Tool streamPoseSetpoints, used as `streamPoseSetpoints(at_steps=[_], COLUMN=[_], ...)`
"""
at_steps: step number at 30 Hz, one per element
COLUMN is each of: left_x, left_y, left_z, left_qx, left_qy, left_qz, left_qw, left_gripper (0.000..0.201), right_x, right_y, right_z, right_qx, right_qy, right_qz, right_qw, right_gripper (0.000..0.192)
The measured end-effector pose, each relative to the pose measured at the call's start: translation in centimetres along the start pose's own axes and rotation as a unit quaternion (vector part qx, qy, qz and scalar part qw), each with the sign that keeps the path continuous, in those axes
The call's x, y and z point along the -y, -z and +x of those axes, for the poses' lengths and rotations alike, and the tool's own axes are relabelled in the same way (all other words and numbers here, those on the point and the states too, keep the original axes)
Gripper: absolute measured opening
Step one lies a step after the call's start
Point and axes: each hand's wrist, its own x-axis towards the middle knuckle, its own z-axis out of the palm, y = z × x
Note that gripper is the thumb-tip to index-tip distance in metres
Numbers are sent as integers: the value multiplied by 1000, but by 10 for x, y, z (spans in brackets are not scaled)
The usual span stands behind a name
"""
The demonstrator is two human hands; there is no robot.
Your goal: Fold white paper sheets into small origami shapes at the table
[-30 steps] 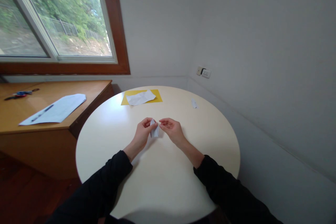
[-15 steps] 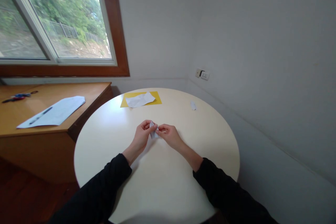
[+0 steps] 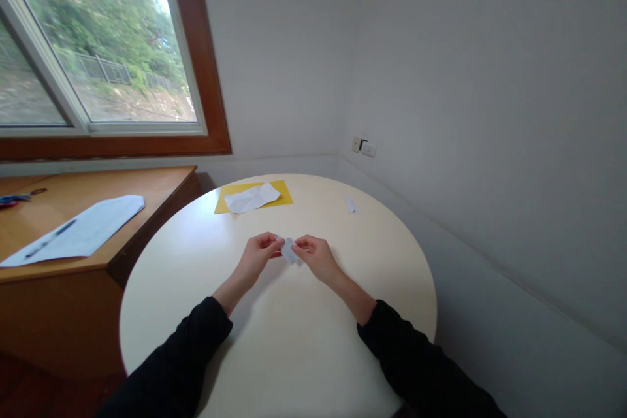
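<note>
Pinching a small folded paper (image 3: 288,250) between them, the left hand (image 3: 255,256) and right hand (image 3: 316,256) met just above the middle of the round table (image 3: 294,339), each closed on one side of the piece with thumb and fingertips. The paper was too small and pale to read its folds; only a whitish wedge showed between the two grips, with its lower corner near or on the tabletop. Judging from that, the step in hand was a fine crease or tuck, and doing it well probably called for a firm hold on the left side while the right fingertips worked the edge, with the corners lined up before any pressure went on. A piece this small would likely slip or crumple if both hands pulled apart, so short, light presses seemed wiser than one hard one, and resting it on the table might have given a cleaner line. Both forearms, in black sleeves (image 3: 186,366), lay over the near part of the table. Farther off, near the far edge, a white sheet (image 3: 251,198) lay on a yellow sheet (image 3: 284,194), and a small scrap (image 3: 350,204) sat well apart to the right. On the desk (image 3: 147,183) at left lay a pen (image 3: 50,239) on paper.
</note>
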Motion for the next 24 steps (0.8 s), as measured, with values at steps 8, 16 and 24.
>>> streamPoseSetpoints(at_steps=[8, 16, 24], left_x=[6, 6, 10], left_y=[-10, -21, -20], left_z=[12, 14, 14], left_qx=[-60, -32, -4], left_qy=[-33, -52, -77], left_qz=[4, -28, -6], left_qw=[998, 998, 997], left_gripper=[31, 26, 30], right_x=[5, 4, 6], right_y=[3, -3, 1], right_z=[-2, -1, 0], right_qx=[-99, -30, -35], right_qy=[89, 57, 77], right_qz=[-130, -112, -75], right_qw=[983, 992, 994], right_gripper=[11, 20, 23])
